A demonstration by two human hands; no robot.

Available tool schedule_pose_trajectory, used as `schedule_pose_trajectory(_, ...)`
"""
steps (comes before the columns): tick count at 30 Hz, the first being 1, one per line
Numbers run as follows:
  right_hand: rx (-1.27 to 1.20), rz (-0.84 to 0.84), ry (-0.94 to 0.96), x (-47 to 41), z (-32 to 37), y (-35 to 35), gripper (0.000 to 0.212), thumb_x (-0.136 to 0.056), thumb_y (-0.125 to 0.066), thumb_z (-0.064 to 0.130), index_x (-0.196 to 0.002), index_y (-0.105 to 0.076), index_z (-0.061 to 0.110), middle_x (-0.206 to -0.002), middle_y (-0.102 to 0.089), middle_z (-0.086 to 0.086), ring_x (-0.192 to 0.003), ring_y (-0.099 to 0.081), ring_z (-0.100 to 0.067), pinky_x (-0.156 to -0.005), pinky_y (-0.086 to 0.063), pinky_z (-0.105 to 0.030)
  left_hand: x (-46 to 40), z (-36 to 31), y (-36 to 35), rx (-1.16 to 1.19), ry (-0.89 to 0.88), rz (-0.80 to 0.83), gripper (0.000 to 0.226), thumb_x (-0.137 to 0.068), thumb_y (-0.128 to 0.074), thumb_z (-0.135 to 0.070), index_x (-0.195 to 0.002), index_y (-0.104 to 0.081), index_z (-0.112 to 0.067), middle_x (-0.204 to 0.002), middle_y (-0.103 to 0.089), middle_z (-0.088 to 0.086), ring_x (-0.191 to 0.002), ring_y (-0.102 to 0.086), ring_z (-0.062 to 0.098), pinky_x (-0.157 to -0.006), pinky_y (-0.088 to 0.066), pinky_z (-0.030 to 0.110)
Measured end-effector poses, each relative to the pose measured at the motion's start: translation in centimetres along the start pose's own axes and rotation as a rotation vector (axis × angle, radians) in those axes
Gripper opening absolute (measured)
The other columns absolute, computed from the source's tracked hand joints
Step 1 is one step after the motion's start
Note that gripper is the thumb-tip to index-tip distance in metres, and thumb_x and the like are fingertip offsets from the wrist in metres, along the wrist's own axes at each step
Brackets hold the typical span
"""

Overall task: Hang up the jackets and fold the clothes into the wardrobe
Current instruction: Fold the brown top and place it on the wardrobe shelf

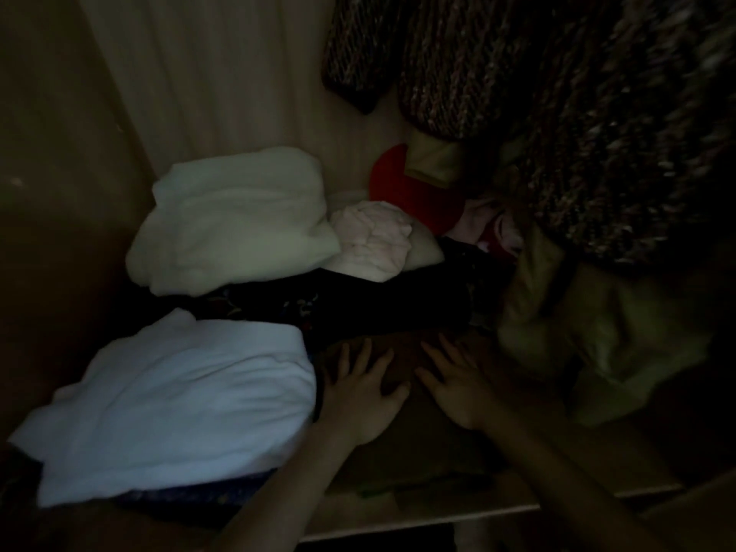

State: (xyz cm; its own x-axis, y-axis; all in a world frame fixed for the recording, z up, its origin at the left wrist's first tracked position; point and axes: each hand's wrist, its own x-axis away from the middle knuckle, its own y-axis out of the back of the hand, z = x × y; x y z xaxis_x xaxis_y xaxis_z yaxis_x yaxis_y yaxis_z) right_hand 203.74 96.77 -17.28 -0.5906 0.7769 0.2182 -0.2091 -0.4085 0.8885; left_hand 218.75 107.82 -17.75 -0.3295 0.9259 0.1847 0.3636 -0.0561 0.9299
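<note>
Inside a dim wardrobe, a folded brown garment [422,452] lies on the shelf floor. My left hand [360,396] and my right hand [458,388] press flat on its top, fingers spread and straight. Left of my hands sits a folded white garment [179,404]. Behind it lies another folded white piece [235,221], with a dark folded garment [382,300] between them. A pale pink bundle [370,241] and a red item [410,193] sit at the back. Knitted dark jackets [557,93] hang at the upper right.
The wardrobe's left wall [59,193] and pale back panel [223,73] close in the space. An olive-tan garment [589,336] hangs low on the right, close to my right forearm. The shelf's front edge [458,511] runs below my arms.
</note>
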Motion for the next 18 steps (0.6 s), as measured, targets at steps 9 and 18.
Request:
schedule_pose_trajectory(9,0.233,-0.310,0.225,10.2,1.9,3.4,0.063,-0.099,-0.023,0.055,-0.154,-0.007,0.029,-0.162,0.000,0.000,-0.148,-0.003,-0.020,-0.119,-0.002,-0.047,8.3,-3.5,2.2,-0.192,-0.098,-0.576,0.069,-0.091,-0.014,-0.059,-0.153,-0.024,-0.031,-0.163,0.004,-0.003,-0.150,0.003,0.019,-0.116,0.010,0.043)
schedule_pose_trajectory(18,0.199,-0.274,0.309,21.7,1.5,2.1,0.065,-0.098,-0.030,0.053,-0.153,-0.011,0.026,-0.162,0.000,-0.003,-0.148,-0.006,-0.025,-0.118,-0.010,-0.051,24.2,-6.3,-2.5,-0.358,0.060,-0.554,0.066,-0.090,-0.025,-0.057,-0.148,-0.039,-0.029,-0.162,-0.014,0.002,-0.150,-0.012,0.023,-0.117,-0.006,0.053)
